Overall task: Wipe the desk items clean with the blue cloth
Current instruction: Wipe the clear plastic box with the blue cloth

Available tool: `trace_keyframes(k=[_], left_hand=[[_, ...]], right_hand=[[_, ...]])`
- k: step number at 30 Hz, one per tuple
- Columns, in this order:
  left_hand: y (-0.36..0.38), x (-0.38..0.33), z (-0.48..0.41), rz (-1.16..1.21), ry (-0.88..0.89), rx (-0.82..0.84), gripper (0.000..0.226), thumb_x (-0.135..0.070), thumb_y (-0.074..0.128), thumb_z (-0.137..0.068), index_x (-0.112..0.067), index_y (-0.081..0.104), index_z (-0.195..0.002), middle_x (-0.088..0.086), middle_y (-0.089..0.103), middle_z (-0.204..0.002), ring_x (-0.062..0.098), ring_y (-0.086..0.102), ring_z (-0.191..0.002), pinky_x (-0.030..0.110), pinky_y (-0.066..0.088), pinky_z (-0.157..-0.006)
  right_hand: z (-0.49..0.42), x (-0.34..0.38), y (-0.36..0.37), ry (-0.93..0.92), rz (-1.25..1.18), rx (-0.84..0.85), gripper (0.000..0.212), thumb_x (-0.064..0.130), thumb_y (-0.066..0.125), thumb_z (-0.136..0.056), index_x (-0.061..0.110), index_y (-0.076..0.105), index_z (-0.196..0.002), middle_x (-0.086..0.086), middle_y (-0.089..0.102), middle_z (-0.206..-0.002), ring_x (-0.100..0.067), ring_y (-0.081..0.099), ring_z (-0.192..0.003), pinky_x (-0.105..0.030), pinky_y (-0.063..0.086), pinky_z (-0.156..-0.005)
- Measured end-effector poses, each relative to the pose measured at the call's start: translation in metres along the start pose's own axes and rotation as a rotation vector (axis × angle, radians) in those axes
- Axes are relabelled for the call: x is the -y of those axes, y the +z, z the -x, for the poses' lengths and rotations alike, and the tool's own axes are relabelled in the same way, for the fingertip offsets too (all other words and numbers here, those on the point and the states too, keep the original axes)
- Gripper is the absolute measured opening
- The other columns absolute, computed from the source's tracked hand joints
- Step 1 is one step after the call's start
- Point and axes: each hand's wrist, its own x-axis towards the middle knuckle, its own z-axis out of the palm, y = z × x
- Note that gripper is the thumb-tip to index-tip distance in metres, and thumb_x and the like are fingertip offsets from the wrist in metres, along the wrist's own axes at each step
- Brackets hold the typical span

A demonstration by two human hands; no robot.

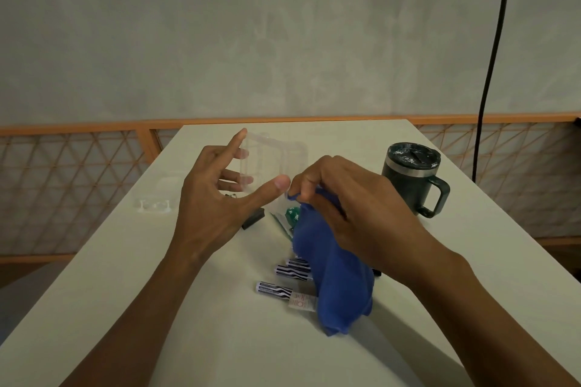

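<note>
My left hand (217, 198) holds a clear plastic holder (273, 160) up above the white desk (125, 276). Its thumb lies on the near side, and its fingers show blurred through the plastic on the far side. My right hand (345, 207) pinches a fold of the blue cloth (339, 280) against the holder's lower near corner. The rest of the cloth hangs down to the desk and hides part of the items beneath it.
Three striped markers (283, 280) lie partly under the cloth. A black binder clip (253, 220) and a green packet (290, 214) sit below the hands. A dark lidded mug (412, 179) stands at right, a small clear piece (154, 206) at left. A black cable (493, 56) hangs behind.
</note>
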Motion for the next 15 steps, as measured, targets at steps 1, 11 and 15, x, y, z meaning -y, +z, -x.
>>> trace_keyframes(k=[1, 11, 15], left_hand=[[0.000, 0.001, 0.001, -0.020, 0.008, -0.003, 0.104, -0.081, 0.076, -0.066, -0.038, 0.049, -0.157, -0.015, 0.061, -0.130, 0.003, 0.072, -0.100, 0.014, 0.059, -0.076], [0.006, 0.002, 0.000, -0.052, -0.066, -0.020, 0.103, -0.089, 0.067, -0.064, -0.038, 0.054, -0.153, -0.013, 0.062, -0.130, 0.009, 0.072, -0.095, 0.012, 0.057, -0.071], [0.005, 0.001, -0.002, 0.050, -0.156, -0.021, 0.101, -0.091, 0.064, -0.062, -0.042, 0.055, -0.150, -0.014, 0.064, -0.131, 0.015, 0.073, -0.095, 0.015, 0.059, -0.067]], right_hand=[[0.000, -0.001, 0.002, -0.007, 0.089, 0.025, 0.048, -0.001, 0.073, -0.094, 0.034, 0.045, -0.111, 0.002, 0.062, -0.101, -0.018, 0.061, -0.083, -0.043, 0.057, -0.066], [0.003, 0.001, -0.001, -0.048, 0.223, -0.054, 0.051, -0.014, 0.055, -0.080, 0.026, 0.044, -0.109, -0.004, 0.062, -0.101, -0.018, 0.050, -0.088, -0.047, 0.054, -0.061], [0.005, -0.007, -0.003, 0.060, 0.047, -0.305, 0.030, -0.010, 0.069, -0.096, 0.017, 0.058, -0.104, 0.005, 0.069, -0.111, -0.015, 0.066, -0.102, -0.032, 0.053, -0.085]])
